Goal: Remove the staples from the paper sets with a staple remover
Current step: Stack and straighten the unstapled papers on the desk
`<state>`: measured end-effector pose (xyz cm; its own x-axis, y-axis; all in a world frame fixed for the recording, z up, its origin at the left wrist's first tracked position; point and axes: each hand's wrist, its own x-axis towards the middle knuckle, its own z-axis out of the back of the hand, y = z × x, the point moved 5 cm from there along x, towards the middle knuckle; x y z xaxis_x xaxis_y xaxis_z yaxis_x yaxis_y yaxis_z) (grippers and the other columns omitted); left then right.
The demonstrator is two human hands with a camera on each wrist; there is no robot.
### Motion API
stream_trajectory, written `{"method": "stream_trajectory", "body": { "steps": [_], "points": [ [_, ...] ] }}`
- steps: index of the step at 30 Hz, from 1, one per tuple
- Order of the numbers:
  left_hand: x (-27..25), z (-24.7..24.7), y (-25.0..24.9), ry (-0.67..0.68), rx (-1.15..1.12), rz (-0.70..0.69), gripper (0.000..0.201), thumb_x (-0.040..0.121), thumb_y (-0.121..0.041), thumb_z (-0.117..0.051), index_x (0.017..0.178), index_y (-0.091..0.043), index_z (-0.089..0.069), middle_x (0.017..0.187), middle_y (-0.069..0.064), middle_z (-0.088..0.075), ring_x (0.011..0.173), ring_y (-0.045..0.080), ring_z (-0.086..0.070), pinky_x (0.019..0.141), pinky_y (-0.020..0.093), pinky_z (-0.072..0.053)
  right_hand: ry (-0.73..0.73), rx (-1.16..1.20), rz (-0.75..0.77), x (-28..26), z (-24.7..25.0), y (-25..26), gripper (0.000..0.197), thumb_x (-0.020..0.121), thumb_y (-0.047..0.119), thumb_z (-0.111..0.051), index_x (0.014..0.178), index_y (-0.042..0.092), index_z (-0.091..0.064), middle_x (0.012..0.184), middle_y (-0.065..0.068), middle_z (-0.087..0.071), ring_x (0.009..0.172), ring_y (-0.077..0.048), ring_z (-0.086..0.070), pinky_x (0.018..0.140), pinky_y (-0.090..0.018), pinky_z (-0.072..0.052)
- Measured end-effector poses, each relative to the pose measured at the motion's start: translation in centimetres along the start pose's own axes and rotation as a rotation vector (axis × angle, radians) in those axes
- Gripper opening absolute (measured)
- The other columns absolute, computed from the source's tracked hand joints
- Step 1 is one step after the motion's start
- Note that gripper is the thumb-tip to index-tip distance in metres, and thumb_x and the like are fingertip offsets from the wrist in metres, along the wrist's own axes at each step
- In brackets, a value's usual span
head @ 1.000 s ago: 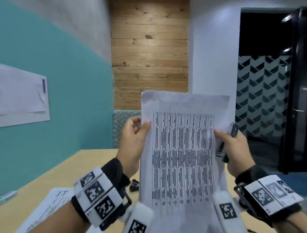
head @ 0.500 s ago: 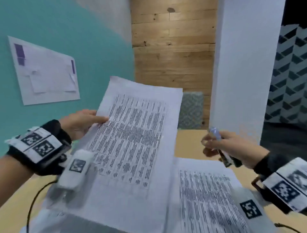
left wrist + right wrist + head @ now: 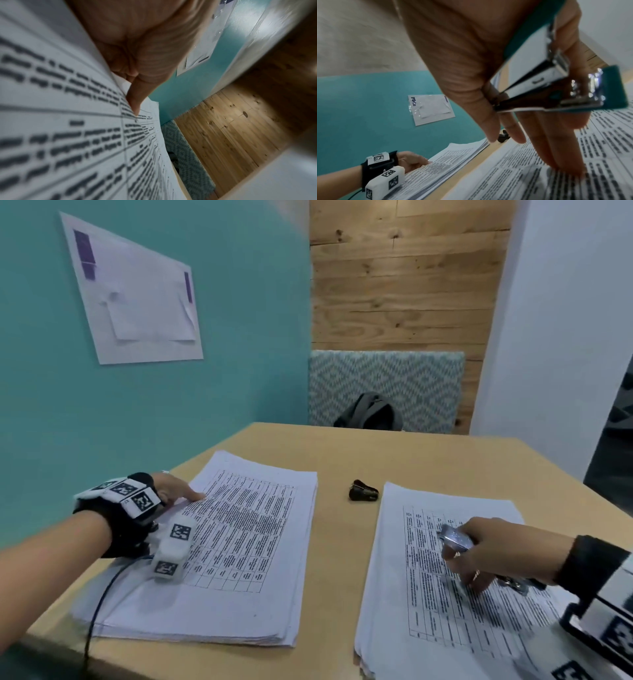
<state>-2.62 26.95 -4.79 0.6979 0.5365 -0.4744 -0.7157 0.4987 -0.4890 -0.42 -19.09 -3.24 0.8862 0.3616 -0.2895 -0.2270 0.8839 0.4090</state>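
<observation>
Much of the left hand [image 3: 173, 491] was hidden behind its wrist strap in the head view; only an extended finger showed, its tip on the left edge of the left paper stack [image 3: 239, 546]. The left wrist view, blurred, showed that fingertip [image 3: 135, 106] pressing the printed sheet with other fingers curled, a page edge against them; whether they pinched it could not be told. That stack lay flat on the wooden table [image 3: 342, 542], its tables of print unreadable. Between the stacks sat a small black staple remover [image 3: 363, 491], untouched. The right paper stack [image 3: 428, 611] ran off the lower frame edge. The right hand [image 3: 479, 549] clasped a teal-and-chrome stapler-like tool [image 3: 556, 81] against its palm, thumb over it, while two fingers [image 3: 565, 155] reached down onto the top sheet.
</observation>
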Motion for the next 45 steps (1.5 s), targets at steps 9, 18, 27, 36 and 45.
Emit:
{"method": "stream_trajectory", "body": {
  "steps": [9, 18, 27, 36, 45],
  "points": [
    [0.4, -1.8, 0.0, -0.070, 0.081, 0.051, 0.030, 0.089, -0.022, -0.061, 0.072, -0.001, -0.049, 0.056, 0.008, -0.053, 0.040, 0.016, -0.040, 0.042, 0.022, -0.023, -0.013, 0.007, 0.016, 0.0, -0.3, -0.1, 0.011, 0.087, 0.024, -0.061, 0.087, 0.012, -0.061, 0.084, -0.004, -0.073, 0.072, -0.013, -0.072, 0.058, -0.020, -0.044],
    [-7.5, -4.9, -9.6, -0.120, 0.171, -0.289, 0.032, 0.092, -0.023, -0.056, 0.116, -0.002, -0.054, 0.109, 0.010, -0.058, 0.097, 0.022, -0.054, 0.067, 0.026, -0.039, -0.015, -0.239, 0.079, -0.7, -0.4, 0.7, 0.019, 0.085, 0.028, -0.058, 0.073, 0.015, -0.056, 0.068, 0.002, -0.060, 0.037, -0.004, -0.043, 0.043, -0.018, -0.033],
    [-8.8, -20.6, -19.3, 0.321, 0.123, -0.269, 0.022, 0.095, -0.020, -0.051, 0.077, -0.010, -0.045, 0.071, 0.001, -0.045, 0.058, 0.013, -0.041, 0.054, 0.021, -0.034, -0.024, -0.328, 0.113, -0.9, -0.4, 1.2, 0.020, 0.087, 0.027, -0.058, 0.074, 0.013, -0.052, 0.065, -0.001, -0.050, 0.049, -0.012, -0.040, 0.045, -0.022, -0.030],
    [-9.1, -22.0, -21.4, 0.226, 0.187, -0.296, 0.043, 0.096, -0.021, -0.050, 0.133, -0.003, -0.040, 0.140, 0.012, -0.043, 0.116, 0.027, -0.052, 0.083, 0.033, -0.045, -0.039, -0.321, 0.128, -0.6, -0.4, 1.3, 0.024, 0.086, 0.022, -0.056, 0.065, 0.014, -0.046, 0.064, -0.001, -0.050, 0.053, -0.015, -0.044, 0.048, -0.023, -0.033],
    [-8.3, -23.0, -21.9, 0.324, 0.084, -0.319, 0.051, 0.095, -0.022, -0.052, 0.137, 0.000, -0.037, 0.141, 0.011, -0.044, 0.120, 0.028, -0.050, 0.106, 0.036, -0.036, -0.055, -0.354, 0.123, -0.6, -0.5, 1.5, 0.030, 0.086, 0.023, -0.054, 0.061, 0.015, -0.040, 0.060, 0.000, -0.043, 0.058, -0.019, -0.043, 0.049, -0.024, -0.031]
  ]
}}
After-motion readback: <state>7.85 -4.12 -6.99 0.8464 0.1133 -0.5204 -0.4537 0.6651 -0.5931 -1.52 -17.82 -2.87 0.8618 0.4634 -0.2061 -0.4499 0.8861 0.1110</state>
